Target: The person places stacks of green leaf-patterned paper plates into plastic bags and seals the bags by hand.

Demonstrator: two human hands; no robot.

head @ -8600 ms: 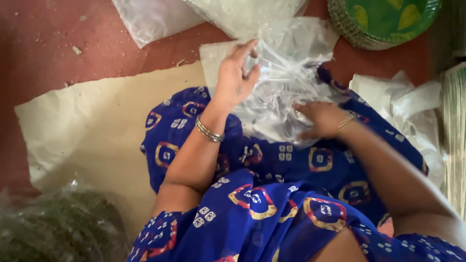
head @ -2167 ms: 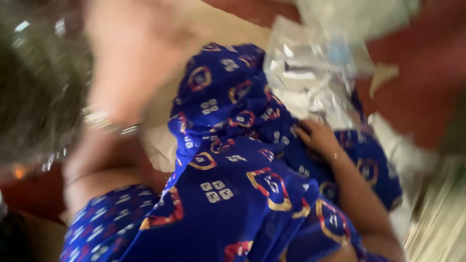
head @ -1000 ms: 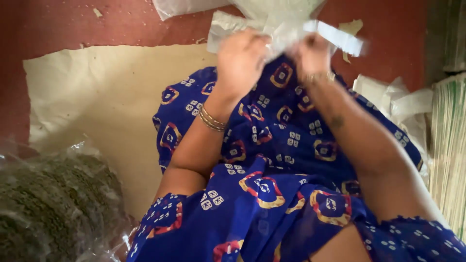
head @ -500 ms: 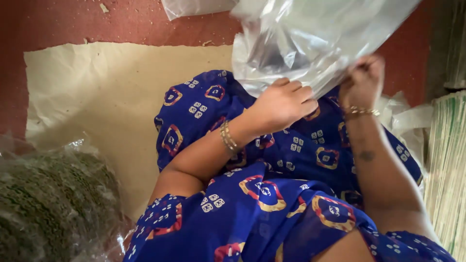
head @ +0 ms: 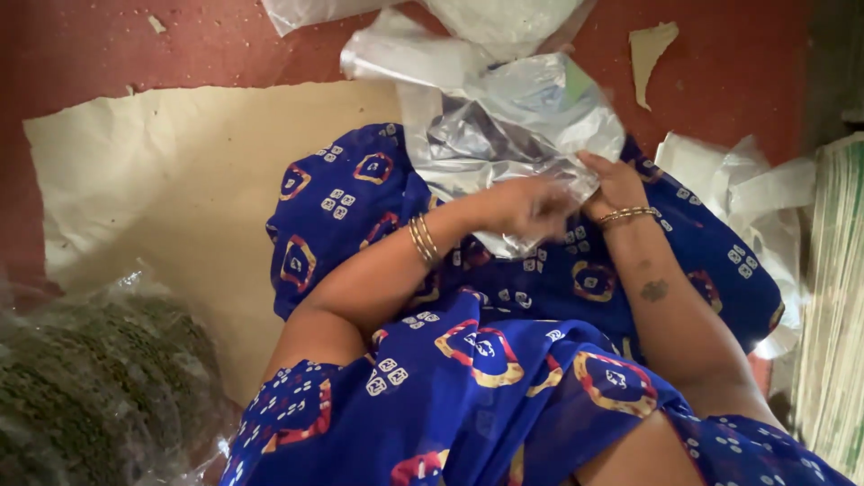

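Both hands meet at the bottom edge of a clear plastic bag (head: 513, 135) that rests on the lap, on the blue patterned cloth (head: 360, 198), with the red floor (head: 738, 81) just past it. The left hand (head: 526, 207) is blurry, so I cannot tell if its fingers are closed, but it lies on the bag's lower part, while the right hand (head: 612, 184) curls its fingers around the bag's lower right edge and pinches it. The bag stretches up and away from the fingers, toward the floor (its long side runs away from the body), and both hands are about equally near it.
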